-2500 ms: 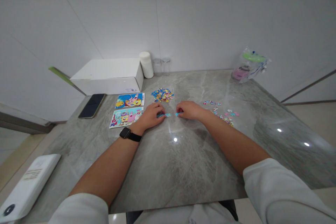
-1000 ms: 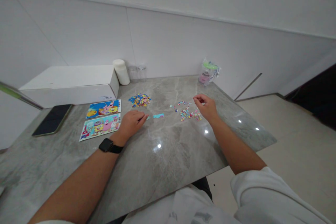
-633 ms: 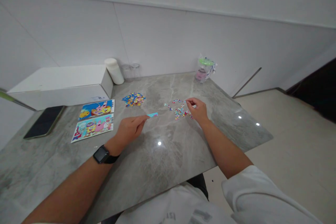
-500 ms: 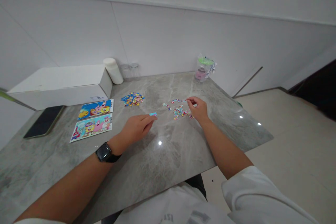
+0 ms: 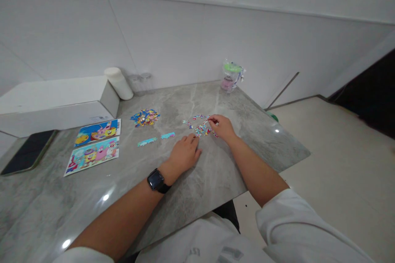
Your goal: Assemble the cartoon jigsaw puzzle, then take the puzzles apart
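My left hand (image 5: 185,153) rests palm down on the table, its fingers stretched out and apart, with the fingertips at the near edge of a small heap of multicoloured puzzle pieces (image 5: 203,129). At the heap's right side, my right hand (image 5: 223,127) has thumb and forefinger pinched together on a small puzzle piece, mostly hidden by the fingertips. Left of my left hand lie two light-blue strips of joined puzzle pieces, a left strip (image 5: 147,142) and a right strip (image 5: 168,135), with a small gap between them.
A second, blue-and-yellow puzzle pile (image 5: 145,117) lies farther left. Two cartoon picture cards (image 5: 92,155) and a phone (image 5: 29,152) are on the left. Along the wall stand a white box (image 5: 58,107), a white bottle (image 5: 119,84), clear glasses (image 5: 145,84) and a bagged green-lidded cup (image 5: 231,77).
My left hand has moved right to the small heap, its fingers now spread, uncovering the light-blue strips. My right hand stays pinched beside the heap. The whole view has shifted.
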Available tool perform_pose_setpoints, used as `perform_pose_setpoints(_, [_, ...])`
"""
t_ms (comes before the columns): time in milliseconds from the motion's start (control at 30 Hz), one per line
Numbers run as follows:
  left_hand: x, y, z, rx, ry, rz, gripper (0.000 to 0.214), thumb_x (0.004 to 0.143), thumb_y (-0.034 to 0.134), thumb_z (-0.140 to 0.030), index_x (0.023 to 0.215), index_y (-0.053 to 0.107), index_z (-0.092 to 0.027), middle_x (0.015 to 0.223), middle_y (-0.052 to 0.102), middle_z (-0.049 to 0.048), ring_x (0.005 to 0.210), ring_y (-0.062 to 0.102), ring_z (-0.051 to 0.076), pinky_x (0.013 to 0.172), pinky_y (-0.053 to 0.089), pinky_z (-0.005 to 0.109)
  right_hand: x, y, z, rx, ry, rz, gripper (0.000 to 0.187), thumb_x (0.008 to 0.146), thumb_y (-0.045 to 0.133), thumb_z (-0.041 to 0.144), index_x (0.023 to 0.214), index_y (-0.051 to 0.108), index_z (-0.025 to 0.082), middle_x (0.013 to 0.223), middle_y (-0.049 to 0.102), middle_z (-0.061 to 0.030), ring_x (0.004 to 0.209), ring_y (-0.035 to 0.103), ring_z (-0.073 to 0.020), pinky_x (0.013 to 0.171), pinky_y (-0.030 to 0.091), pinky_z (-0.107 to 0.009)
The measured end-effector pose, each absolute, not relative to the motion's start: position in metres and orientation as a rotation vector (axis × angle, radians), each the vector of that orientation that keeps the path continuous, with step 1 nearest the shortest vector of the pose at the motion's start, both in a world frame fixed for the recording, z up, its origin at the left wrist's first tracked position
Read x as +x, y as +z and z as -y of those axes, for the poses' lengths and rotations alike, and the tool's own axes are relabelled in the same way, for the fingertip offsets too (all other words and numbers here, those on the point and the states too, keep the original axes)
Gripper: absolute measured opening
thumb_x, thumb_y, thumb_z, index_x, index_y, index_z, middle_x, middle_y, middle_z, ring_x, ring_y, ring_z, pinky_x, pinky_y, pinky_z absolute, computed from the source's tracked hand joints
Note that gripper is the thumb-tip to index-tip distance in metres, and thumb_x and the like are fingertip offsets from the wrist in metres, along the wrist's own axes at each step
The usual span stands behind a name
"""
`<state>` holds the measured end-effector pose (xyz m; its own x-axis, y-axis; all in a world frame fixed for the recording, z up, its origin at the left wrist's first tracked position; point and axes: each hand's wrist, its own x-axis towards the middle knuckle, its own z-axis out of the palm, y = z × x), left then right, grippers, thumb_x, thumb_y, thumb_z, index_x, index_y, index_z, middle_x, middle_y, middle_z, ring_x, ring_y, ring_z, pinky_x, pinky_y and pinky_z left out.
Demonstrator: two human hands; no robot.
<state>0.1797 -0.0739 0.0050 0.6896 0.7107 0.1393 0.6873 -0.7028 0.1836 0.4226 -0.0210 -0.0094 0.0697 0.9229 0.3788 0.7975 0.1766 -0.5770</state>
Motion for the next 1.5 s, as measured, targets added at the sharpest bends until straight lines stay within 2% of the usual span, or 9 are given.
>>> perform_pose_setpoints(233, [0.170,-0.009,0.065,2.766,0.402,-1.030,0.040,0.104,0.056,-0.036,0.138,0.063,-0.016,0.143,0.063,0.0135,0.121,0.059,0.031,0.110,0.049,0.047,0.427,-0.007,0.023,-1.796,0.177,1.950,0.018,0.093,0.067,0.018,0.104,0.080,0.023,0.104,0.078,-0.0049,0.096,0.069,-0.0194,0.090,0.051,-0.031])
perform_pose_setpoints(400, [0.168,-0.011,0.062,2.755,0.427,-0.958,0.037,0.104,0.054,-0.033,0.136,0.065,-0.017,0.139,0.066,0.0110,0.118,0.060,0.029,0.107,0.050,0.045,0.434,-0.001,0.029,-1.858,0.203,2.097,0.020,0.091,0.073,0.023,0.108,0.081,0.028,0.113,0.076,-0.0047,0.104,0.068,-0.0207,0.095,0.049,-0.032])
perform_pose_setpoints(533, [0.171,-0.014,0.063,2.749,0.483,-0.942,0.045,0.103,0.056,-0.034,0.145,0.059,-0.018,0.153,0.058,0.0114,0.125,0.057,0.031,0.107,0.049,0.047,0.437,-0.001,0.032,-1.911,0.225,2.192,0.022,0.089,0.079,0.030,0.110,0.082,0.031,0.115,0.074,-0.0051,0.106,0.068,-0.0222,0.094,0.048,-0.032])
perform_pose_setpoints(667, [0.174,-0.017,0.065,2.734,0.514,-0.973,0.051,0.101,0.060,-0.038,0.149,0.056,-0.021,0.159,0.053,0.0112,0.135,0.051,0.034,0.112,0.043,0.053,0.440,-0.002,0.029,-1.914,0.245,2.220,0.014,0.089,0.079,0.031,0.103,0.081,0.027,0.108,0.073,-0.0057,0.099,0.067,-0.0198,0.089,0.048,-0.029])
perform_pose_setpoints(967, [0.173,-0.018,0.063,2.702,0.537,-0.940,0.047,0.102,0.059,-0.038,0.146,0.058,-0.021,0.150,0.061,0.0117,0.137,0.051,0.032,0.117,0.040,0.052,0.443,-0.009,0.022,-2.086,0.176,2.017,0.013,0.092,0.071,0.027,0.102,0.078,0.022,0.107,0.073,-0.0080,0.100,0.066,-0.0213,0.090,0.049,-0.032])
perform_pose_setpoints(1067, [0.173,-0.017,0.063,2.702,0.539,-0.936,0.043,0.101,0.059,-0.037,0.142,0.060,-0.021,0.147,0.062,0.0120,0.134,0.054,0.032,0.116,0.041,0.052,0.442,-0.010,0.021,-2.027,0.136,1.999,0.018,0.093,0.069,0.025,0.108,0.078,0.023,0.110,0.073,-0.0088,0.104,0.066,-0.0220,0.094,0.050,-0.033])
perform_pose_setpoints(1267, [0.173,-0.017,0.062,2.694,0.559,-0.936,0.039,0.101,0.060,-0.035,0.137,0.062,-0.020,0.139,0.064,0.0127,0.128,0.057,0.030,0.114,0.044,0.049,0.435,-0.008,0.023,-1.775,0.217,2.182,0.021,0.091,0.070,0.020,0.108,0.081,0.025,0.111,0.073,-0.0066,0.107,0.067,-0.0209,0.102,0.049,-0.033])
perform_pose_setpoints(1500, [0.173,-0.017,0.062,2.682,0.554,-0.956,0.038,0.100,0.061,-0.035,0.135,0.063,-0.020,0.143,0.061,0.0134,0.131,0.055,0.031,0.115,0.045,0.051,0.432,-0.001,0.032,-1.831,0.237,2.257,0.024,0.089,0.070,0.020,0.110,0.080,0.027,0.117,0.072,-0.0064,0.110,0.066,-0.0222,0.104,0.048,-0.035])
